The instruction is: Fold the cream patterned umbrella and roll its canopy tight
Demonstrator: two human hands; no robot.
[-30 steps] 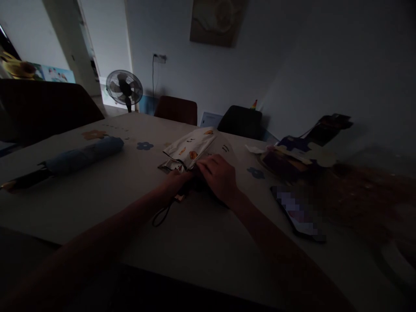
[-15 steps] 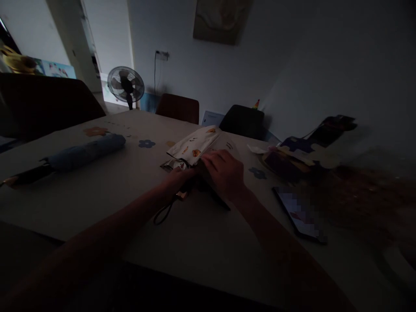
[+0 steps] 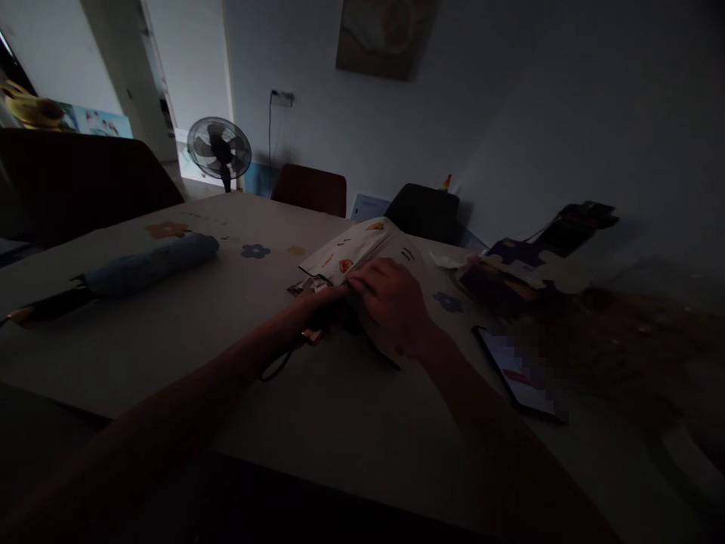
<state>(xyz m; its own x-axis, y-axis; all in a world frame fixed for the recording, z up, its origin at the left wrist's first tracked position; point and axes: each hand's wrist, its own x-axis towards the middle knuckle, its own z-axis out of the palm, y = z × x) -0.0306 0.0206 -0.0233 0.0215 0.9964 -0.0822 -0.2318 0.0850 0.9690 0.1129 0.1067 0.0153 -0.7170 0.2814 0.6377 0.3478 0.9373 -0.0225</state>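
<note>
A white umbrella [image 3: 362, 245] with small orange cartoon prints and dark edging lies partly folded on the table in front of me, its canopy loose and pointing away. My left hand [image 3: 317, 306] is closed around its handle end, where a dark wrist strap [image 3: 276, 369] hangs in a loop. Bent over the canopy, the fingers of my right hand [image 3: 390, 298] pinch the fabric beside my left fingertips. Both hands hide the middle of the umbrella. To the left lies a rolled blue umbrella [image 3: 150, 266] with a dark handle.
A phone [image 3: 518, 378] lies right of my right forearm. Beyond it are a cluttered pile with a purple item [image 3: 492, 283] and a reddish-brown heap [image 3: 634, 355]. Chairs [image 3: 310, 189] line the table's far side, with a standing fan [image 3: 220, 149] behind.
My left hand has shifted slightly up and its wrist strap has swung left. The canopy has moved a little to the right under my right hand, which stays closed on the fabric.
</note>
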